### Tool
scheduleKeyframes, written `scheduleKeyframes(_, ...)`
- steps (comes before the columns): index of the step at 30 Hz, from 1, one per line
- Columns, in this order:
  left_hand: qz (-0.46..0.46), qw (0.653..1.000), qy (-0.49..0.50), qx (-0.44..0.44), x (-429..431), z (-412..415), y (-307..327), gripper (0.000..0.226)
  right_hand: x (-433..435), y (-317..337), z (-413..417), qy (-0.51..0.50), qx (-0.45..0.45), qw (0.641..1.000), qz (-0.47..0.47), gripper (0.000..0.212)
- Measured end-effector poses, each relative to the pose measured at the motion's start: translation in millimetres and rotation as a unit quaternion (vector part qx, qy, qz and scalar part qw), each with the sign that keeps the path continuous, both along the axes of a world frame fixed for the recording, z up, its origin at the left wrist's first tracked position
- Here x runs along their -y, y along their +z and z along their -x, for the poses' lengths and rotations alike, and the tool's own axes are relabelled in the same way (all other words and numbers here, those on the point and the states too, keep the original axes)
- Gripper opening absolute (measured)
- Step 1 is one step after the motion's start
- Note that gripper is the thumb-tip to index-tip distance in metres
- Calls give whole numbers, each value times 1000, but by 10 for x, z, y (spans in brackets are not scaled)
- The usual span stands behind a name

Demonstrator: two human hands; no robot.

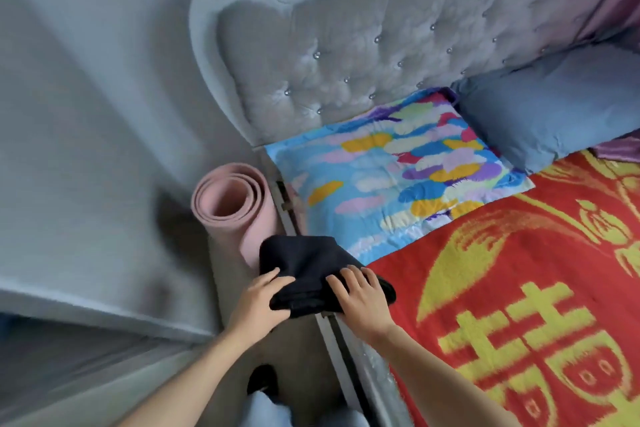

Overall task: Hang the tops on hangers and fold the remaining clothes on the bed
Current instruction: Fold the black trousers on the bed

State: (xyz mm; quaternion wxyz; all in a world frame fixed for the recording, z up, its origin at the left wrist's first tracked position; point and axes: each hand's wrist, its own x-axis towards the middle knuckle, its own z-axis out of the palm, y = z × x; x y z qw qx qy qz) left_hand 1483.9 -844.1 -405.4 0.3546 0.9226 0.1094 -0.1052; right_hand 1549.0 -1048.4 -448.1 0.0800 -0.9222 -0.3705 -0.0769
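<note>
At the bottom of the frame, two bare forearms reach upward, with a dark shoe [262, 380] on the floor between them. The left hand [258, 302] grips the near left corner of a folded black garment [304, 260], with the thumb on top and the fingers tucked beneath the cloth. The right hand [360, 302] lies on the garment's right end with its fingers spread and fairly straight. Its thumb is hidden, so it is unclear whether that hand pinches or only presses.

The garment sits just left of centre, straddling the metal bed rail [332, 333]. Its right end touches the red and yellow blanket [519, 270], while its left part overhangs the floor beside a rolled pink mat [228, 204].

That overhang is probably the main risk. If the left hand lets go before the bundle is well onto the blanket, the garment could slide off the rail, drop beside the mat and come unfolded. An uneven push from the flat right hand could also skew the layers.

Further up lie a bright patterned pillow [381, 177] and a blue-grey pillow [554, 114]. A tufted grey headboard [346, 45] stands across the upper frame.
</note>
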Motion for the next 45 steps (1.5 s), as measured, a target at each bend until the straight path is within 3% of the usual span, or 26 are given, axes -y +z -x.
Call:
scheduleKeyframes(5,33,994,97,-30,-585,822,-35,58,-739,103,340,143,6,989,31,46)
scheduleKeyframes(8,55,987,143,-51,-956,1379,-68,58,-1235,42,650,225,-11,971,76,73)
scheduleKeyframes(11,71,979,184,-45,-1419,2043,-89,50,-1839,26,1136,283,-47,953,100,81)
scheduleKeyframes(18,102,967,230,-39,-2641,3408,-180,47,-3222,-1,2396,327,-85,931,135,88)
scheduleKeyframes(23,108,961,248,-53,-3387,3895,-346,51,-3959,44,2897,304,-104,936,144,88)
scheduleKeyframes(30,130,963,229,-51,-4149,3713,-598,53,-4705,-151,2834,254,-140,935,206,69)
scheduleKeyframes(36,83,971,222,-21,-4860,3170,-1058,52,-5485,-696,2396,236,-162,940,184,83)
scheduleKeyframes(39,40,975,217,-7,-5200,2872,-1495,53,-5808,-1111,2135,211,-128,953,173,75)
scheduleKeyframes(43,-54,982,178,38,-5530,2478,-2190,70,-6154,-1730,1807,158,-10,980,120,31)
scheduleKeyframes(45,-112,985,113,70,-5699,2286,-2579,90,-6331,-2080,1636,123,-4,984,126,35)
